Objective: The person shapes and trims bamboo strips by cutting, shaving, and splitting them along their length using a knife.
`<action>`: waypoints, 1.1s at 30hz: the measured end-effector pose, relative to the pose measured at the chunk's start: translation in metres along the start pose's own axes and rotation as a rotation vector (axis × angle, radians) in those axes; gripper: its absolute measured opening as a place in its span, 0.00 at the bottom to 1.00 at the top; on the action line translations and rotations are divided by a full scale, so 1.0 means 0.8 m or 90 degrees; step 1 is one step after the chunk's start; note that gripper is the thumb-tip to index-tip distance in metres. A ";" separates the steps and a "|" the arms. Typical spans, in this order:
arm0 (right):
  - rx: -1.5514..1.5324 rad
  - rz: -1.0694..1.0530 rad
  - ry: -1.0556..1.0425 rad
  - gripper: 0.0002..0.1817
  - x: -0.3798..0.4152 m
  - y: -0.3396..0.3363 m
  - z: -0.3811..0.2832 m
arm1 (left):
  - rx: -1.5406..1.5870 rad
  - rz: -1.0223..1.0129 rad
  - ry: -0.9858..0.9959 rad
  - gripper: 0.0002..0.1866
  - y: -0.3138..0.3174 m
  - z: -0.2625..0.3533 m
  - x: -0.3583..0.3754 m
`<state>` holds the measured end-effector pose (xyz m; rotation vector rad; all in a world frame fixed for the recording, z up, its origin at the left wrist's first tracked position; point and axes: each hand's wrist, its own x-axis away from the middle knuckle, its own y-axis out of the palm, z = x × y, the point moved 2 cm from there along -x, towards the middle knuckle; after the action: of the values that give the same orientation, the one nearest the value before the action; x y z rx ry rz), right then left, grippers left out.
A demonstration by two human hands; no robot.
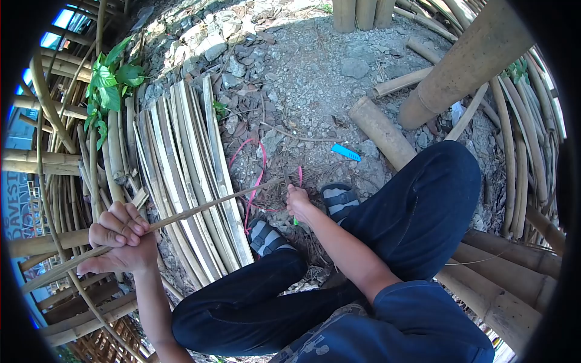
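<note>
My left hand (121,239) is wrapped round a long thin bamboo strip (206,207), which slants from the lower left up to the middle of the view. Near the strip's far end, my right hand (296,201) is closed on a narrow dark tool, perhaps a knife (287,176), whose blade seems to touch or cross the strip. A bit of green shows just under that hand. Pink ribbon (261,172) lies loosely on the ground around the strip's far part. Beneath the strip, split bamboo slats (196,175) lie side by side.
A blue object (346,152) lies on the stony ground beyond my sandalled feet. Thick bamboo poles (466,63) stand and lie at the right, with a cut bamboo piece (381,130) nearby. A bamboo frame (48,163) and a leafy plant (109,85) are at the left.
</note>
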<state>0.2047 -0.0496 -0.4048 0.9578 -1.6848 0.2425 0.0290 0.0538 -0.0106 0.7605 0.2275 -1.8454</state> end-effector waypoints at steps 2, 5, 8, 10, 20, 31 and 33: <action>-0.030 -0.022 0.013 0.21 0.004 0.005 0.002 | -0.013 0.007 0.006 0.41 0.002 0.000 0.000; -0.044 -0.044 0.022 0.21 0.021 0.012 0.001 | -0.038 -0.008 -0.001 0.38 0.005 -0.001 0.000; -0.035 -0.080 -0.006 0.21 0.061 0.043 -0.015 | -0.045 0.021 0.002 0.38 0.002 -0.002 0.001; -0.005 -0.136 -0.057 0.21 0.093 0.068 -0.032 | -0.048 0.025 0.000 0.38 -0.005 -0.003 -0.001; -0.016 -0.108 -0.010 0.21 0.073 0.060 -0.021 | -0.052 0.053 0.009 0.39 -0.020 -0.003 0.001; -0.043 -0.094 -0.041 0.21 0.157 0.103 -0.042 | -0.038 0.052 0.028 0.39 0.000 0.001 0.000; -0.031 -0.097 -0.027 0.21 0.155 0.098 -0.044 | -0.022 0.031 0.032 0.39 -0.001 0.001 0.000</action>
<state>0.1702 -0.0354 -0.2585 1.0555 -1.6398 0.0793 0.0277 0.0540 -0.0102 0.7827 0.2711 -1.7725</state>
